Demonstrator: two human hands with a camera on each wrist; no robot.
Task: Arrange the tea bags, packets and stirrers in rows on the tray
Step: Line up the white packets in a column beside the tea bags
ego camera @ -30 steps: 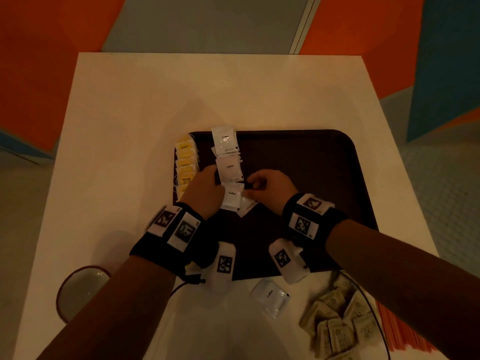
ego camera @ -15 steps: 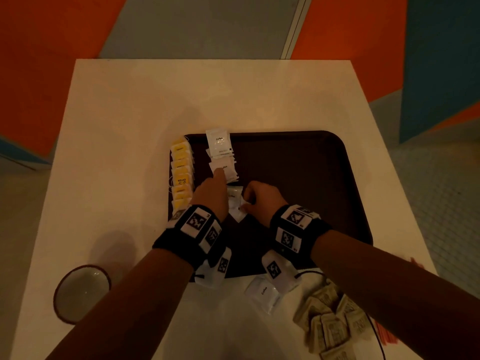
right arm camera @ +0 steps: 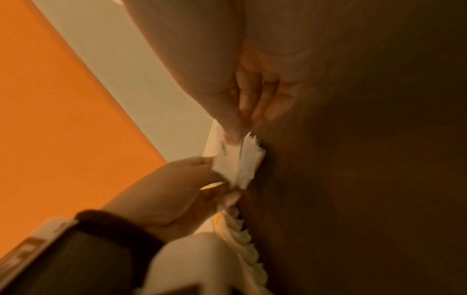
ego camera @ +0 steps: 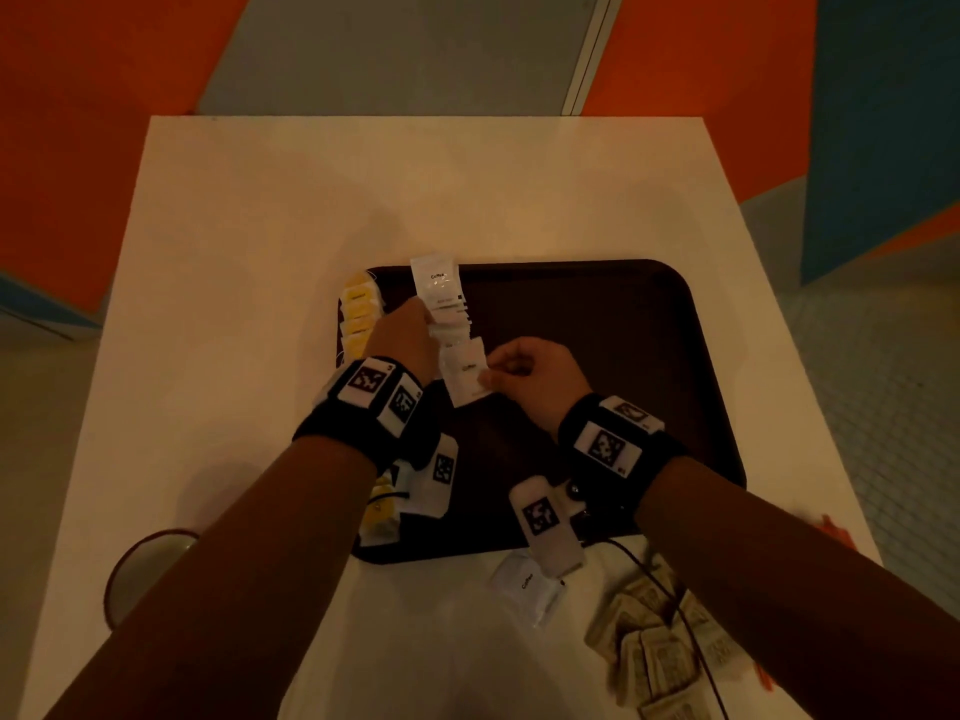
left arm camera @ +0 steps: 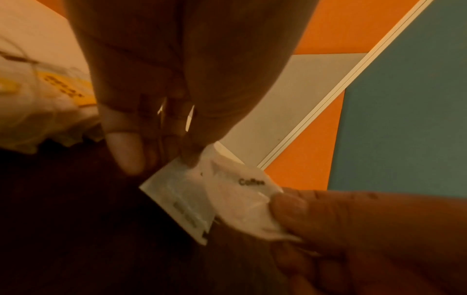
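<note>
Dark brown and flat, the tray sits on a white table. Along the tray's left edge lies a row of yellow tea bags. Just beside them, further in on the tray, runs a row of white coffee packets that overlap each other. The right hand pinches the near end of one coffee packet at the near end of that row, thumb on top and fingers curled. The left hand has its fingertips pressed down on the row, fingers bent. Near the tray's front edge, on the table, lie one more white packet and a heap of tan packets.
</note>
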